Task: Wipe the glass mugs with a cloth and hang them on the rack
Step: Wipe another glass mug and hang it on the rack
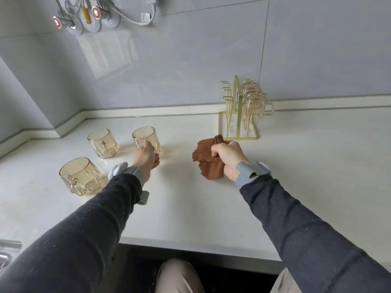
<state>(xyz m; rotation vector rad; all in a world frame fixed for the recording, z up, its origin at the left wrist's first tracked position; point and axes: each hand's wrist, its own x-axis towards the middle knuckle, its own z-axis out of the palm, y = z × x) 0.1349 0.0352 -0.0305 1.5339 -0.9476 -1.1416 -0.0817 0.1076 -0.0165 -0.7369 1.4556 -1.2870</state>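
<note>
Left hand [146, 157] is out at the gripped mug [146, 138], fingers curled in against its near side, right where the handle should be. The handle itself is hidden behind the knuckles. Right hand [228, 157] is clenched round the brown cloth [206, 163], which is bunched up and low over the counter [190, 197], just near of the rack [234, 115].

That mug stands mid-counter, left of the cloth, with the far-left mug [103, 142] just beside it and the near-left mug [80, 176] closer in.

Where could this slip? A handle-only hold on smooth glass lets the body swing as it lifts, and a swing leftwards clips the neighbour. A cloth this crumpled may give a poor hold while wiping. And the wire rack looks light, carrying the hung mugs [252, 106] all on its right side. A heavy push onto the free pegs [226, 92] on the left could rock it or clink glass on glass.

Orientation now: the gripped mug is upright, mouth to the ceiling, long axis vertical, handle apparently facing near. The hung pair sit mouth-down and tilted, the front one's handle out to the right, so I reckon this one needs turning over first.
</note>
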